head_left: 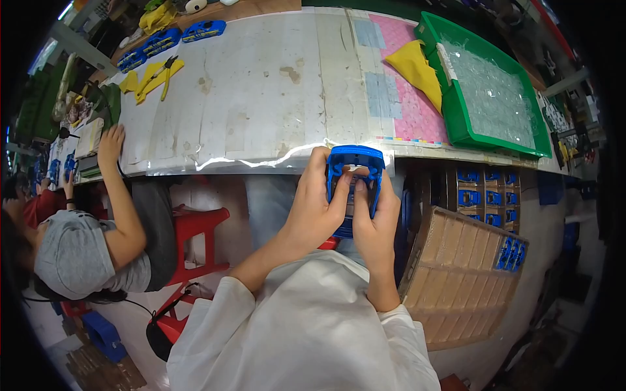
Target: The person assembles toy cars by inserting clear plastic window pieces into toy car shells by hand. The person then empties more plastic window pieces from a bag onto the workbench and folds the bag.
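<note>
- Watching remotely, I am seeing the blue plastic shell [356, 159] just toward 3 o'clock from centre, by the near edge of the table [261, 104].
- My left hand [317, 205] is grasping one side, my right hand [380, 215] the other; both thumbs are covering its middle, and fingertips are hiding behind it.
- At 2 o'clock, a green tray [502, 148] is holding clear pieces, too glassy for me to separate.
- At 4 o'clock, a divided box [456, 267] is partly hiding a second box of blue pieces [493, 197].
- At 9 o'clock, a co-worker [72, 247] is resting a hand [112, 142] on the table, the head fading into the dark rim.
</note>
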The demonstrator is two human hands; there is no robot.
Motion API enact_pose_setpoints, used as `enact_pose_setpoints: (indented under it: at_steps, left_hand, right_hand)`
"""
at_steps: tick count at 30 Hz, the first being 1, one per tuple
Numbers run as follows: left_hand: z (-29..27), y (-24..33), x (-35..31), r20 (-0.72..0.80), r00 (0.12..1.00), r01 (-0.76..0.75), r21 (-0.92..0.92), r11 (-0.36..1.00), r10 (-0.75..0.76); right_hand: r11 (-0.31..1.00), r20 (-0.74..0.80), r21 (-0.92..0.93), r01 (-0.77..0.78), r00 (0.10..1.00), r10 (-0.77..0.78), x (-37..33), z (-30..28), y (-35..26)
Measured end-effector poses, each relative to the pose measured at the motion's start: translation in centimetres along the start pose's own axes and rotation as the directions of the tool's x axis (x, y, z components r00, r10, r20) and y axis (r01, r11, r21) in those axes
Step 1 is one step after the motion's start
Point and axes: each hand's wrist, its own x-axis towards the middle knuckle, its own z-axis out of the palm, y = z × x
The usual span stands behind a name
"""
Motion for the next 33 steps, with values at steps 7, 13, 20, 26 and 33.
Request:
enact_pose_setpoints:
  at_steps: [7, 13, 20, 26, 33]
  left_hand:
    - [-0.6, -0.1, -0.3, -0.13, 0.992, 0.012, 0.098, 0.995, 0.001]
    - [-0.4, -0.2, -0.3, -0.117, 0.992, 0.049, 0.035, 0.998, -0.045]
    - [-0.2, -0.3, -0.2, -0.128, 0.992, 0.02, 0.086, 0.996, -0.009]
    - [0.0, -1.1, 0.2, -0.186, 0.982, -0.034, 0.05, 0.998, 0.043]
    - [-0.3, -4.0, 0.0, -0.161, 0.986, 0.039, -0.036, 0.999, -0.044]
  right_hand:
    - [0.966, 0.168, 0.222, -0.131, 0.981, 0.094, -1.0, -0.2, 0.5]
    - [0.961, 0.153, 0.226, -0.16, 0.98, 0.127, -1.2, 0.1, 0.7]
    - [0.963, 0.126, 0.22, -0.153, 0.984, 0.127, -1.0, 0.1, 1.2]
    - [0.97, 0.102, 0.186, -0.157, 0.985, 0.14, -0.9, 0.3, 1.8]
    - [0.973, 0.1, 0.203, -0.115, 0.99, 0.096, -1.2, 1.0, 3.4]
